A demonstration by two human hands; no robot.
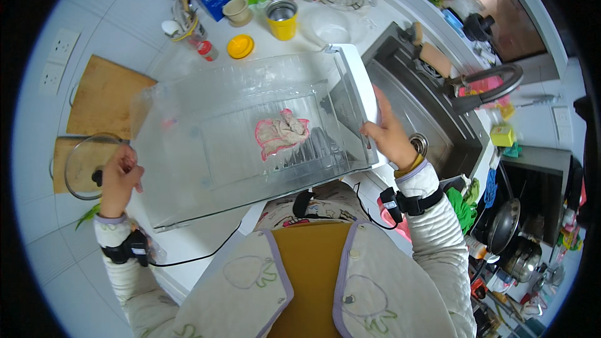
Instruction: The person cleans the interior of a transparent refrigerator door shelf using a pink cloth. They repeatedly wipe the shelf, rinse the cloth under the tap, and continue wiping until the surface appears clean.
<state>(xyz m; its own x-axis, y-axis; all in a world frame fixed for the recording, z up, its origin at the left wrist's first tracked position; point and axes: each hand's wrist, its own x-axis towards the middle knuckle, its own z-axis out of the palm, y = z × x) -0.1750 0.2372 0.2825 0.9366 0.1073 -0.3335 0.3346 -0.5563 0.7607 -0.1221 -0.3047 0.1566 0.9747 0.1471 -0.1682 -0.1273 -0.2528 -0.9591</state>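
A clear plastic refrigerator drawer (235, 188) with a white front panel (359, 84) spans the space before me, over the counter and the near edge of the sink. My right hand (389, 131) grips the white panel, thumb on the inner side. At the opposite end my left hand (119, 178) curls its fingers around the drawer's rim; the clear edge there is hard to make out. A crumpled pale cloth (281, 134) with pink edging lies on the drawer's floor, held by neither hand.
A stainless sink (436, 122) with a faucet (488, 89) is at the right. Behind the drawer stand a yellow cup (283, 23), a yellow lid (240, 46) and a red-capped jar (206, 50). A glass lid (75, 164) and wooden cutting boards (103, 98) lean at the left. Black cables run from both wrist straps.
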